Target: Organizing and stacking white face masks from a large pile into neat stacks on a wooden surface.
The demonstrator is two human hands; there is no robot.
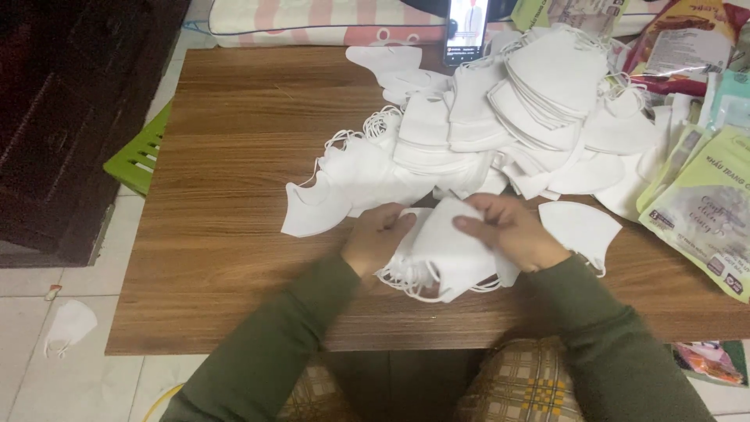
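A small stack of white face masks with ear loops sits near the front edge of the wooden table. My left hand grips the stack's left side. On the stack's top right, my right hand pinches the upper mask. Both sleeves are olive green. A big heap of white masks spreads across the table behind my hands. One single mask lies just right of my right hand.
Green and yellow printed packets lie at the table's right edge. A phone stands upright at the back. Beside the table on the left are a dark cabinet and a green plastic piece. One mask lies on the tiled floor.
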